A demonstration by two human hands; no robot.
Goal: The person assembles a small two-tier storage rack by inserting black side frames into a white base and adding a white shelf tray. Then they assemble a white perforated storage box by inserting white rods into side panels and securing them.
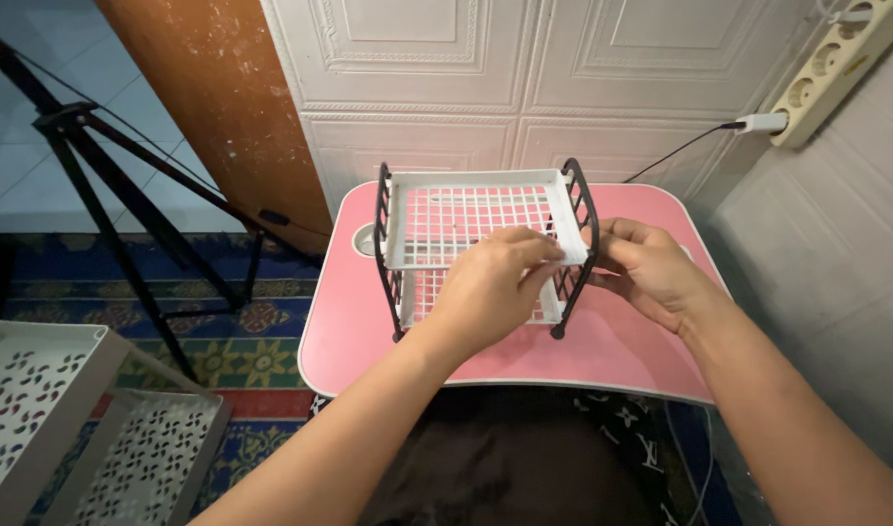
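Left hand [493,282] pinching the front right corner of the white grid tray [466,219], fingertips pressed together on its rim. Right hand [646,265] just beside it, fingers curled and gripping the right black side frame [580,244] at that same corner — thumbs nearly touching. Upper tray seated between the two black frames, left black side frame [385,244] at its far edge; a second white tray [466,297] below, mostly hidden by the left hand. Whole small rack standing upright at the middle of the pink tabletop [369,331], near a white panelled wall. Further out — a black tripod [106,185] on patterned carpet to the left, grey perforated trays [76,429] in the lower left corner, a white power strip [836,68] with a plug and cable at upper right.
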